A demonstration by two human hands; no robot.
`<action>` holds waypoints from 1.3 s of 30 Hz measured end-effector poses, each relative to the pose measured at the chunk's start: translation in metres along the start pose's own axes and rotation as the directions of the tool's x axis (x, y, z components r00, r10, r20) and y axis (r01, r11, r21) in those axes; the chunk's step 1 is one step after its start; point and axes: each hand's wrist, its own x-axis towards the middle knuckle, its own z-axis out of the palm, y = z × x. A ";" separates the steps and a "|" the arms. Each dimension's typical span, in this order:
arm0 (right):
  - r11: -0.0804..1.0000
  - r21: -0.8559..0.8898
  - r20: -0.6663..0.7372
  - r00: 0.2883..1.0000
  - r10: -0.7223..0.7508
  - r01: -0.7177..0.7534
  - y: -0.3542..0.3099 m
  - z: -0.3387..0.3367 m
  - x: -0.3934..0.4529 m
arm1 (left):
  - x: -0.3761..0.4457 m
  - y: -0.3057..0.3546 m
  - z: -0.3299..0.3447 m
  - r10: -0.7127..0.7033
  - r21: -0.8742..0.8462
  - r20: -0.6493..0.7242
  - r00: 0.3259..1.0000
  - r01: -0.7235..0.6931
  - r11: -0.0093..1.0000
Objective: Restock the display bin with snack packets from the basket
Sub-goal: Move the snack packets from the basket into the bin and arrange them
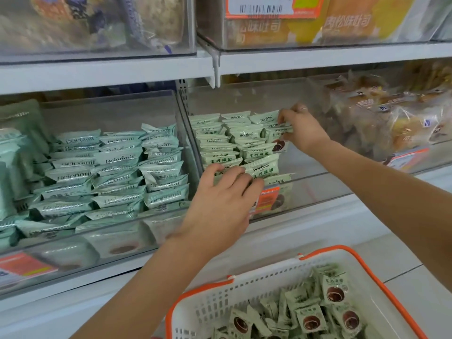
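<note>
The clear display bin (318, 189) is open on top, under the white shelf (318, 61). Pale green snack packets (234, 148) fill its left part; to their right its floor lies bare up to the bread bags (391, 123) behind the right wall.

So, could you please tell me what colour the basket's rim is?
Orange, on a white basket; the head view shows it.
</note>
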 end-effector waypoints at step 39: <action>0.928 0.195 -0.096 0.936 0.339 -0.316 0.010 0.036 -0.301 | -0.031 0.117 0.040 0.252 -0.190 -0.146 0.957 -0.278 0.942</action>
